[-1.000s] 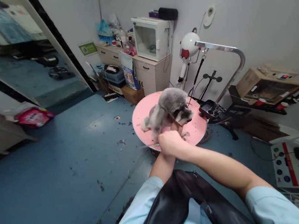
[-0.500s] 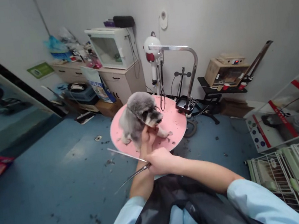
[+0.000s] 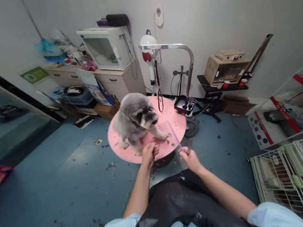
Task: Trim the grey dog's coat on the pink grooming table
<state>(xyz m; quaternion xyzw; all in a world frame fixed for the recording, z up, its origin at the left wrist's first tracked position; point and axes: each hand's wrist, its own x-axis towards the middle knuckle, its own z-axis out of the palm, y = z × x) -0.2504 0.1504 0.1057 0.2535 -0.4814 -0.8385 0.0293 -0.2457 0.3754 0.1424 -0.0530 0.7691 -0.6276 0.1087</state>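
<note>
On the round pink table (image 3: 171, 106) sits a grey dog (image 3: 134, 112) with a paler muzzle, facing right. My left hand (image 3: 149, 154) is just below it at the table's front edge, fingers curled in, with nothing visible in them; it is apart from the dog's chin. Further right, my right hand (image 3: 191, 159) is closed on scissors (image 3: 175, 135). They point up over the table's front edge, blurred, and one blade shows as a purple streak. Bits of cut hair are scattered on the tabletop.
A chrome grooming arm (image 3: 184, 48) with a hanging black loop (image 3: 160, 100) rises behind the table. Its black tray (image 3: 183, 104) holds several scissors. A white dryer (image 3: 148, 42) stands behind. At right is a wire cage (image 3: 277, 178); hair clippings dot the blue floor.
My left hand has let go of the dog's chin and moved down. My right hand has moved right, away from the left forearm, and the scissors have swung from pointing left to pointing up.
</note>
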